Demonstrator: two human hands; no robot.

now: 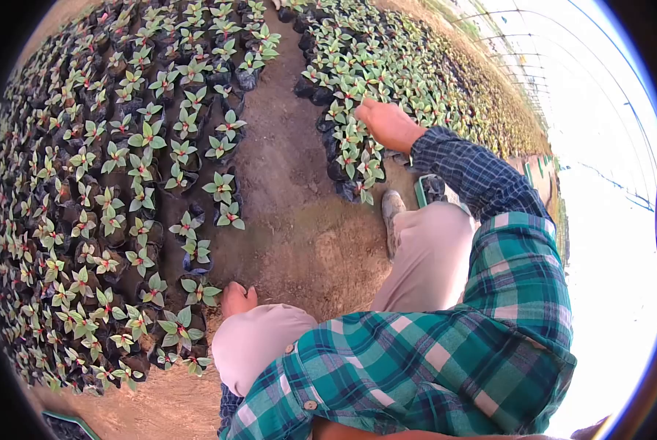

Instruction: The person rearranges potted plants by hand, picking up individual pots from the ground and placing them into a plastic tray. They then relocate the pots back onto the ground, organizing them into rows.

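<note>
My right hand [391,125] reaches over the edge of the far block of seedlings [361,158]. Its fingers are curled closed among the leaves, and whatever lies between them is hidden. My left hand [238,299] is low by my knee, next to a potted seedling [200,292] at the edge of the near block. Only its back and thumb side show. The knee covers the rest, so its grip cannot be made out. The seedlings have green leaves with reddish centres and stand in black plastic bags.
A bare soil path [284,161] runs between the two blocks of bagged seedlings. My boot [393,216] rests on the soil beside a green-rimmed tray [421,192]. Another green-edged tray [75,425] lies at the lower left. Hoops of a tunnel frame [515,55] rise behind.
</note>
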